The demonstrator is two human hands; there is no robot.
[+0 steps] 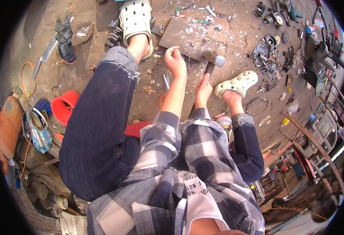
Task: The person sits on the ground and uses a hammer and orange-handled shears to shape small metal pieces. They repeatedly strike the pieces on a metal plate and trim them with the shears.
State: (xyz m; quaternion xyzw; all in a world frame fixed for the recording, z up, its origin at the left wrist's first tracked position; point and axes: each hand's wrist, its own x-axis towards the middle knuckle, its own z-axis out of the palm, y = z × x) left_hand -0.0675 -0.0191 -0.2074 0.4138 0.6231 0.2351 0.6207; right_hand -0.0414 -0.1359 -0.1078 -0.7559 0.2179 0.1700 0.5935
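My right hand (203, 89) grips the shaft of a hammer (218, 60), whose head sits over the right edge of a flat metal plate (176, 37). My left hand (175, 63) is raised just left of the head, fingers curled and pinched; what they hold, if anything, is hidden or too small to name. A short cylindrical piece (206, 40) stands on the plate. A slim pale blade-like object (166, 81) lies on the ground below my left hand, partly behind that forearm. My feet, in white clogs (238, 82), flank the plate.
A dark glove (66, 41) and a knife (43, 58) lie left, above a red bucket (64, 106), tins (39, 119) and an orange gas cylinder (8, 127). Scattered metal parts (270, 56) cover the ground at right, near rusty bars (313, 145).
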